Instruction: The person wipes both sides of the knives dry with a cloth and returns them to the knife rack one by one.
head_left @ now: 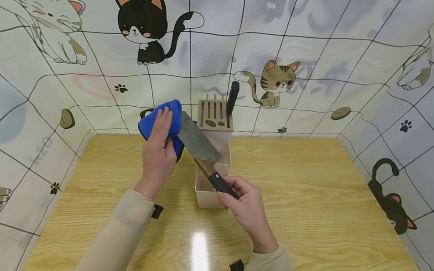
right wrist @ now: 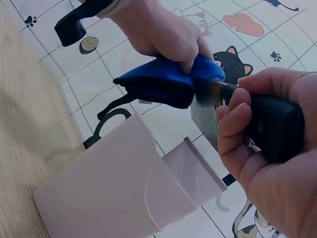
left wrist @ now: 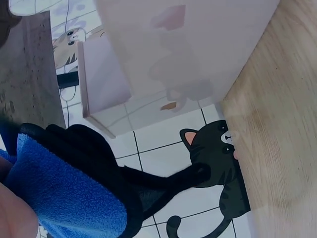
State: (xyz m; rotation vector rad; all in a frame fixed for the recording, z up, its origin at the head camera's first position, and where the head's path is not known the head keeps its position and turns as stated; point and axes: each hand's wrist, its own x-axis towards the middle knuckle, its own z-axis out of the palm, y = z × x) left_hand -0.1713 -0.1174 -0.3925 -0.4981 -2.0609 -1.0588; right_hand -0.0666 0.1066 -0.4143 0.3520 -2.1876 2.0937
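Note:
My right hand grips the black handle of a cleaver, whose broad grey blade points up and to the left. With my left hand I hold a folded blue cloth, black on its other side, at the blade's far end. In the right wrist view, thumb and fingers pinch the cloth, and part of the blade lies behind it. Beneath the cleaver stands a pale knife holder with a slotted brown top. A black-handled knife sits in its right slot.
The holder stands on a wood-grain table, towards the back. A wall covering with cat drawings and grid lines rises behind and at both sides. Light reflects off the tabletop near the front.

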